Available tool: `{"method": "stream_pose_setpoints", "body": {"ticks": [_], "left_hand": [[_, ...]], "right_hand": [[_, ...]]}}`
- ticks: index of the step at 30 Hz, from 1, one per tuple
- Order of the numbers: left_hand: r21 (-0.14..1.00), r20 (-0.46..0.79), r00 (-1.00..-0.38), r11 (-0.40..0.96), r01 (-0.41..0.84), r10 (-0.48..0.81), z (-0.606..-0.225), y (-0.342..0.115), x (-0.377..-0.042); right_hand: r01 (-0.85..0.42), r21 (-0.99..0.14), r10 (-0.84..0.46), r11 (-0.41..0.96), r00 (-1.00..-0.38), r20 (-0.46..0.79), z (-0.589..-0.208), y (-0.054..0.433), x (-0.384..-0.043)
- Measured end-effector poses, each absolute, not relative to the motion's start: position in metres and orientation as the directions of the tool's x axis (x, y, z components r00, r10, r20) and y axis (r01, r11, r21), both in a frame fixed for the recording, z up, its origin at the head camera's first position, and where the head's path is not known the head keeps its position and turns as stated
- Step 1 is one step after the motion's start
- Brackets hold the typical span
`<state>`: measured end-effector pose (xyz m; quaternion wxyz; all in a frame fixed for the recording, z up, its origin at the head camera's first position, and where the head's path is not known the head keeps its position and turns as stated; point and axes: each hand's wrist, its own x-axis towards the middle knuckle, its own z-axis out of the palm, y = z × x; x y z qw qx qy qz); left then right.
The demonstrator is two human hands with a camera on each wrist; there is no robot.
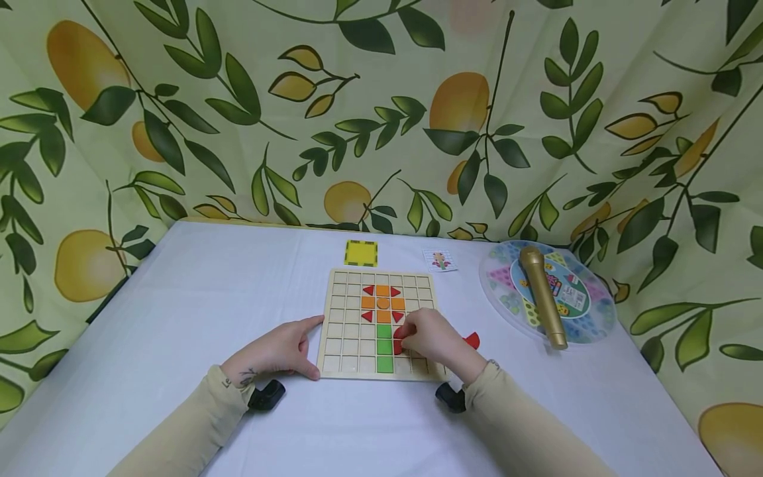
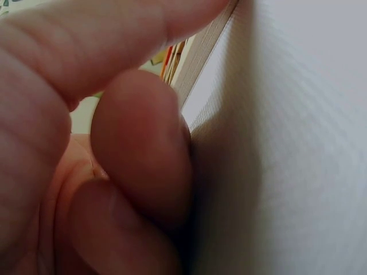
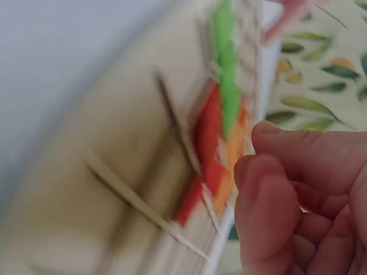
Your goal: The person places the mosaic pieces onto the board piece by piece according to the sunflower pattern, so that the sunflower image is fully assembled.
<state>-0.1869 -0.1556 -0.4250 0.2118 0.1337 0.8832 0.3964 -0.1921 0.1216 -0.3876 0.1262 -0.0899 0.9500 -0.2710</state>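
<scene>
A pale wooden grid board [image 1: 350,346] lies on the white table. On it, orange pieces [image 1: 368,303] form a cross with red triangles [image 1: 367,317] around it, above a column of green squares [image 1: 384,348]. My left hand [image 1: 277,348] rests at the board's left side, index fingertip and thumb spread along the edge. Over the board's right half is my right hand [image 1: 430,338], its thumb and index fingertips together beside red pieces [image 1: 397,341] next to the green column. In the right wrist view, red pieces [image 3: 207,129] lie on the board and no piece shows between the fingertips.
More red pieces [image 1: 472,340] lie right of the board, partly behind my right wrist. Beyond the board are a yellow square [image 1: 361,253] and a small picture card [image 1: 440,260]. A gold microphone [image 1: 544,298] lies across a round transparent disc [image 1: 499,285] at right. A patterned curtain [image 1: 381,159] hangs behind.
</scene>
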Motion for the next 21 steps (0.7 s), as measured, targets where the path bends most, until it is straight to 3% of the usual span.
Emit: {"method": "stream_pose_setpoints", "body": {"ticks": [7, 13, 21], "left_hand": [[0.758, -0.263, -0.872, 0.648, 0.078, 0.413, -0.425, -0.156, -0.187], [0.751, -0.268, -0.876, 0.656, 0.071, 0.401, -0.424, -0.155, -0.187], [0.740, -0.270, -0.879, 0.669, 0.073, 0.394, -0.425, -0.155, -0.187]], "right_hand": [[-0.021, -0.483, -0.108, 0.875, -0.983, -0.151, -0.365, 0.161, -0.201], [0.077, -0.401, -0.010, 0.913, -0.977, -0.211, -0.368, 0.200, -0.198], [0.073, -0.309, -0.013, 0.948, -0.963, -0.268, -0.384, 0.228, -0.191]]}}
